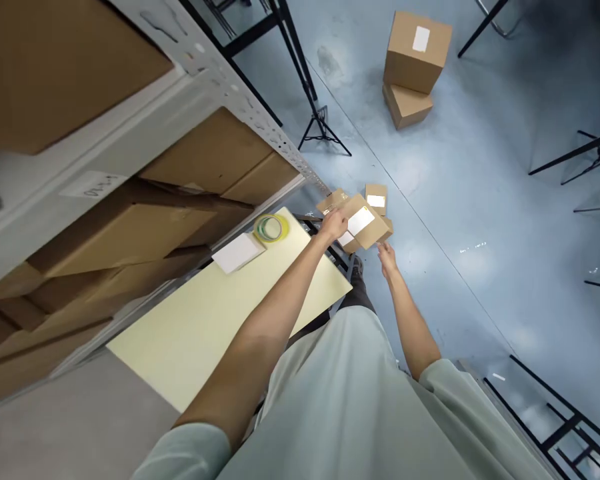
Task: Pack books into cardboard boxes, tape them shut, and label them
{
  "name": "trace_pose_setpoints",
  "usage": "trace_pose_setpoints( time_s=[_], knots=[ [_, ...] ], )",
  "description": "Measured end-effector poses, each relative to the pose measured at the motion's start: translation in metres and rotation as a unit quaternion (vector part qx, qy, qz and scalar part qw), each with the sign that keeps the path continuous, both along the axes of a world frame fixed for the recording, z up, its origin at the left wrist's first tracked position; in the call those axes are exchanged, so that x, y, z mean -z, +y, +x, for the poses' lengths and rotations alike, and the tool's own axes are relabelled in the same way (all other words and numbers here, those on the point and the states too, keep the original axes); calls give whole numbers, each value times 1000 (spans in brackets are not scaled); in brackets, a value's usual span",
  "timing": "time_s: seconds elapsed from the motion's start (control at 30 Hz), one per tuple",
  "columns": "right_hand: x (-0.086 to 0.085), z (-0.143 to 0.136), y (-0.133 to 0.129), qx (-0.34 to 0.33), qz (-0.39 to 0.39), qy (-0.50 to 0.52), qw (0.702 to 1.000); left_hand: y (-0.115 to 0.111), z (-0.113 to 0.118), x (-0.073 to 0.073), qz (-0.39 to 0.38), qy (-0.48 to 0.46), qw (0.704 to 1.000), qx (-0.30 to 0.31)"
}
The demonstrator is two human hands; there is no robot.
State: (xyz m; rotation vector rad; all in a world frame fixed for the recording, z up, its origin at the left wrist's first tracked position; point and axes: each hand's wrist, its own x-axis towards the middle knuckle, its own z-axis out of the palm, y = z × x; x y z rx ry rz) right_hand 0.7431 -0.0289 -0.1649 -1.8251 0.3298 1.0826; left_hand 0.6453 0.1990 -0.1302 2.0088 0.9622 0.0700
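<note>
A small cardboard box (373, 231) with a white label is held low, beyond the end of the cream tabletop (220, 313). My left hand (334, 225) is closed on the box's left side. At its lower right corner, the bent fingers of my right hand (387, 257) pinch the edge; the fingertips are partly hidden. Just behind and beneath it are other small boxes, one of them a labelled carton (376, 197). On the tabletop lie a roll of yellow tape (271, 228) and a white stack of labels or paper (238, 253).
Along the left stands a metal shelf rack (220, 87) filled with cardboard boxes (130, 233). Two stacked cartons (416, 53) sit on the blue floor further off. Black stand legs (325, 130) rise near the rack, and a black frame (565, 427) stands at lower right.
</note>
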Motion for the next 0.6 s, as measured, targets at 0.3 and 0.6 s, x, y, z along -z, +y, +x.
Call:
trace_pose_setpoints(
  time_s=[0.3, 0.6],
  knots=[
    [-58, -12, 8, -152, 82, -20, 985, -71, -155, -102, -32, -46, 984, -170],
    [-110, -79, 70, -385, 182, -9, 905, -177, -336, -156, -27, -100, 849, -518]
  ],
)
